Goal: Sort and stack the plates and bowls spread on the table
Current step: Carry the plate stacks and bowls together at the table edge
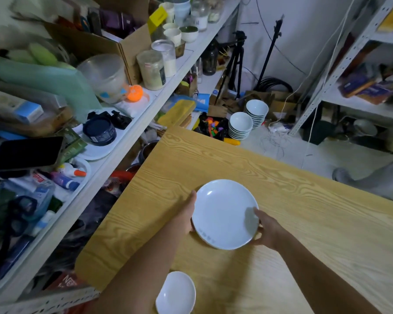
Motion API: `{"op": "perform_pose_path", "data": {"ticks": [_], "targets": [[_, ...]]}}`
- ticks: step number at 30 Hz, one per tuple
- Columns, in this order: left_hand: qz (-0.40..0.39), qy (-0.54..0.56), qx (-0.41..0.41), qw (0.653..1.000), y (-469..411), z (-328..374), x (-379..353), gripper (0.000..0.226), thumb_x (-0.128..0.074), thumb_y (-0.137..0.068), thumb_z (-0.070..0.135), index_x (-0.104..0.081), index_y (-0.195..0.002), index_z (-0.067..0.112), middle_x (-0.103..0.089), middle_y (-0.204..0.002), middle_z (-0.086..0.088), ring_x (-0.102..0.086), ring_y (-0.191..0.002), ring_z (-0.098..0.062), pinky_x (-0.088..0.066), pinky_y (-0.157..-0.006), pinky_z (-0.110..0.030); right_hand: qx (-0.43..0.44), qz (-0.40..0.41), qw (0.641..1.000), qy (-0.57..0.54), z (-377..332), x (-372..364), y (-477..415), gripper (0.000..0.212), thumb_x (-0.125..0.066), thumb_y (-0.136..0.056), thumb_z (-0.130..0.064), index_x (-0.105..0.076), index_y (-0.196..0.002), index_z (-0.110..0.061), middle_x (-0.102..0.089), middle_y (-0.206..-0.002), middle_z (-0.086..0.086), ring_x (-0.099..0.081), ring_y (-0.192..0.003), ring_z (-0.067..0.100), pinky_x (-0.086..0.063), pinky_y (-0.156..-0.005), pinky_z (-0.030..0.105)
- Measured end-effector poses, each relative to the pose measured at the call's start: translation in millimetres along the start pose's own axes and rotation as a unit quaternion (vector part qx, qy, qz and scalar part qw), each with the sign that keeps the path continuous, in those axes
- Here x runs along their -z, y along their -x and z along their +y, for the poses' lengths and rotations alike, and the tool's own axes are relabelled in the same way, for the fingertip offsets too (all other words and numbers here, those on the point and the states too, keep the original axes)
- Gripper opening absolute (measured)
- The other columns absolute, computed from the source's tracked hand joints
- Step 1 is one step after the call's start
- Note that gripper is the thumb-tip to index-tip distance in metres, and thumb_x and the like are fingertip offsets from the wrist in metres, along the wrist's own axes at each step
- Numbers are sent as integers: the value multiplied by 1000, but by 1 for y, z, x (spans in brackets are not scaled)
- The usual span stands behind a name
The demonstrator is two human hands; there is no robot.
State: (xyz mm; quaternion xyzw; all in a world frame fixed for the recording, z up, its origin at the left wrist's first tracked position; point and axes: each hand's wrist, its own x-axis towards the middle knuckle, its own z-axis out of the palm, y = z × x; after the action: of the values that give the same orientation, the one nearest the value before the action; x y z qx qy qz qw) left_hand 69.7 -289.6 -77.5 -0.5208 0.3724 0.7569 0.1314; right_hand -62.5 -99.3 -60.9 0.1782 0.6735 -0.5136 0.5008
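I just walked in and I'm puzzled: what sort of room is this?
Probably a storeroom used as a workspace: cluttered shelves of jars and boxes, a tripod in the corner, and stacked bowls beyond the wooden table.

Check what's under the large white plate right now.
The left hand and right hand grip the large white plate over the wooden table. Anything directly beneath is covered by the plate itself.

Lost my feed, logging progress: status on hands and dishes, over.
Left hand and right hand grip the white plate by opposite rims. Small dish lies nearer on the table. Left forearm partly covers it.
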Motion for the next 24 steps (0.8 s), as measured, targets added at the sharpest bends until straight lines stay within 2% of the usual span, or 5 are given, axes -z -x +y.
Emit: {"op": "perform_pose_path", "data": {"ticks": [5, 8, 11, 19, 24], "targets": [[15, -6, 53, 998, 8, -16, -12, 88, -21, -76, 86, -54, -127, 23, -59, -132, -6, -51, -125, -28, -39, -97, -43, -16, 1, 999, -42, 9, -8, 6, 52, -50, -92, -49, -42, -136, -22, -48, -135, 12, -49, -113, 37, -45, -79, 52], [29, -13, 63, 998, 7, -26, -16, 94, -22, -71, 89, -53, -131, 23, -59, -132, -9, -51, -124, -29, -36, -106, -46, -26, 8, 998, -58, 13, 0, 11, 54, -48, -92, -49, -43, -137, -19, -52, -127, 15, -51, -108, 37, -43, -84, 52], [33, -23, 52, 998, 10, -31, -26, 90, -18, -77, 85, -55, -128, 21, -59, -132, -9, -50, -124, -29, -36, -102, -45, -26, 23, 997, -69, 15, 11, 18, 55, -51, -91, -47, -43, -137, -16, -52, -122, 14, -50, -108, 37, -40, -90, 57], [36, -20, 12, 999, 36, -37, -75, 93, -24, -71, 89, -56, -125, 21, -63, -123, -12, -55, -117, -33, -37, -107, -52, 23, 42, 996, -81, 10, 58, 55, 39, -46, -97, -36, -46, -128, -13, -46, -130, 10, -43, -107, 30, -36, -95, 59], [28, -9, -28, 999, 68, -65, -133, 86, -22, -77, 85, -58, -122, 21, -65, -119, -10, -59, -112, -30, -43, -101, -46, 73, 25, 995, -66, 18, 120, 85, 27, -47, -98, -32, -47, -115, -12, -48, -117, 7, -43, -106, 29, -35, -97, 62]]}}
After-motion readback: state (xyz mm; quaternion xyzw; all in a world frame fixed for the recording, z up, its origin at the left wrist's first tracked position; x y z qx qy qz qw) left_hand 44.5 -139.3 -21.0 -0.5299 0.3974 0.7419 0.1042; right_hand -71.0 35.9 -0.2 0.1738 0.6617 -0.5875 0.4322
